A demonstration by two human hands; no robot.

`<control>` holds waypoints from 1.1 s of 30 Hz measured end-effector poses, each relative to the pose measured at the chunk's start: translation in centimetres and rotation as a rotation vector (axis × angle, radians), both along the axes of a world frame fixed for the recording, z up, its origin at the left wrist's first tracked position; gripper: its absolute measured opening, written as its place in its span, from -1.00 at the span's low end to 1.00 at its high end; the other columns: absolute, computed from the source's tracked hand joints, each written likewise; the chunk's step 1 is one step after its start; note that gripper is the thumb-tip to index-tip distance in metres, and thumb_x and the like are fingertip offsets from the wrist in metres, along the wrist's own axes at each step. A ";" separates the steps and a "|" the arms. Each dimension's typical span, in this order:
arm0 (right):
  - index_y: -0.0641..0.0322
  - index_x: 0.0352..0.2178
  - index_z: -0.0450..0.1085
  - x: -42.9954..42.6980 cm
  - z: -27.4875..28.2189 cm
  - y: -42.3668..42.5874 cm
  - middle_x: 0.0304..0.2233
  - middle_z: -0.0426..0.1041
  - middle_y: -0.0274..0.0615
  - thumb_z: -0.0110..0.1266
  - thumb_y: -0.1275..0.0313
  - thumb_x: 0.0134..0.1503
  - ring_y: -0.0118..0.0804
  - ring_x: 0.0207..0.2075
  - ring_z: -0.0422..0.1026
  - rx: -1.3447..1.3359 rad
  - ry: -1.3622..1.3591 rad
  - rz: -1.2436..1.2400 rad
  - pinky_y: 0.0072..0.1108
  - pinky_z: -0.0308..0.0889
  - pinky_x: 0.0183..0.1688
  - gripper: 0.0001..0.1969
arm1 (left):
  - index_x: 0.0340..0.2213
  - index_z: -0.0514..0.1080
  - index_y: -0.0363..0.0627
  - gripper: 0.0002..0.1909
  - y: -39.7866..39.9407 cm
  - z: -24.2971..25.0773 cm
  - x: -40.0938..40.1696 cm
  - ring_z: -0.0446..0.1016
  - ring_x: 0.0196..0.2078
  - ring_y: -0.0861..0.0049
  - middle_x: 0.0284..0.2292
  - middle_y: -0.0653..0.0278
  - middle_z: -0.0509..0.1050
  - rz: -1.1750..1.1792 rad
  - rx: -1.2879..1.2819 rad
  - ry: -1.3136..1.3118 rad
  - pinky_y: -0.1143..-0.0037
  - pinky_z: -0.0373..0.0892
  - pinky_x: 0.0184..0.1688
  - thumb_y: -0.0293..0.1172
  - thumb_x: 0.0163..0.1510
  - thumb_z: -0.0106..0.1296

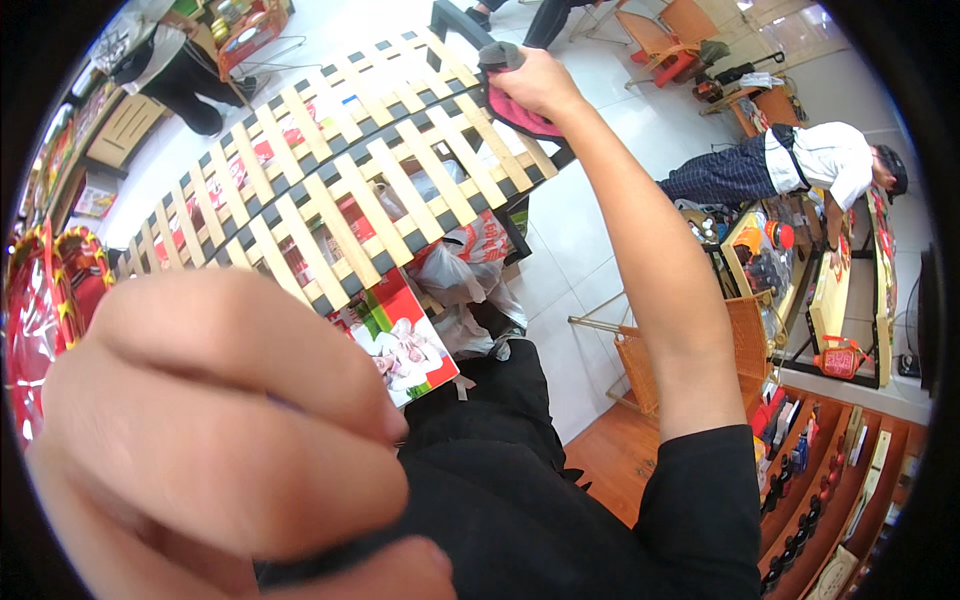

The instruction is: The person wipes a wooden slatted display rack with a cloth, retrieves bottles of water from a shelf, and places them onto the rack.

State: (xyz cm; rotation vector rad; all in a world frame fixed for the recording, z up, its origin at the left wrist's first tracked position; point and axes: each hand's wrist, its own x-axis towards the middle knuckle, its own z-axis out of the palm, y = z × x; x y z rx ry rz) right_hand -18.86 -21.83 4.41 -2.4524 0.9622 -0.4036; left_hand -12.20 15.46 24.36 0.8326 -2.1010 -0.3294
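My right hand (541,84) is closed around a pink and grey cloth (525,112), held against the end of a slatted wooden rack (360,169). The pale slats cross dark strips, and part of the cloth hangs over the corner of the dark frame. Close to the camera, my left hand (225,405) fills the lower left with its fingers bent. Its palm side is mostly hidden, so I cannot see whether anything is in it. Below the rack's near edge stand a printed box (409,337) and white plastic bags (465,277).
A rattan folding chair (742,352) stands right of my arm. Beyond it, a person in a white top (832,157) leans over a display rack (832,292). Another person (180,75) stands at upper left. Wooden shelves with bottles (795,525) are at lower right, red wrapped baskets (37,322) at left.
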 end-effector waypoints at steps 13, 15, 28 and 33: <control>0.47 -0.46 0.54 2.2 0.4 -2.1 -0.43 0.56 0.08 0.26 0.17 -0.30 -0.09 -0.42 0.55 0.207 0.211 -0.071 -0.45 0.43 -0.30 -0.52 | -0.39 0.45 -0.02 -0.63 3.0 -1.0 -1.0 0.42 -0.44 0.56 -0.41 0.40 0.47 -0.063 -0.007 -0.138 0.45 0.29 -0.37 0.04 0.03 0.14; 0.47 -0.46 0.54 2.4 -0.2 -2.8 -0.40 0.56 0.10 0.26 0.15 -0.30 -0.08 -0.39 0.55 0.235 0.193 -0.059 -0.45 0.42 -0.27 -0.50 | -0.38 0.45 -0.02 -0.64 3.2 -1.1 -1.2 0.41 -0.44 0.55 -0.41 0.40 0.46 -0.071 -0.004 -0.148 0.45 0.28 -0.37 0.03 0.03 0.14; 0.42 -0.43 0.55 2.1 -1.0 -3.5 -0.38 0.55 0.10 0.26 0.09 -0.32 -0.12 -0.36 0.53 0.249 0.139 -0.024 -0.48 0.39 -0.27 -0.47 | -0.35 0.43 -0.04 -0.68 3.3 -2.0 -1.1 0.37 -0.44 0.53 -0.41 0.36 0.43 -0.084 -0.018 -0.221 0.44 0.26 -0.38 -0.04 0.06 0.12; 0.43 -0.46 0.54 1.8 -0.5 -3.3 -0.41 0.55 0.08 0.26 0.10 -0.32 -0.14 -0.40 0.53 0.190 0.151 -0.013 -0.47 0.39 -0.27 -0.48 | -0.33 0.43 -0.04 -0.69 3.3 -1.4 -1.6 0.36 -0.44 0.53 -0.41 0.35 0.42 -0.069 -0.048 -0.265 0.43 0.25 -0.39 -0.07 0.06 0.11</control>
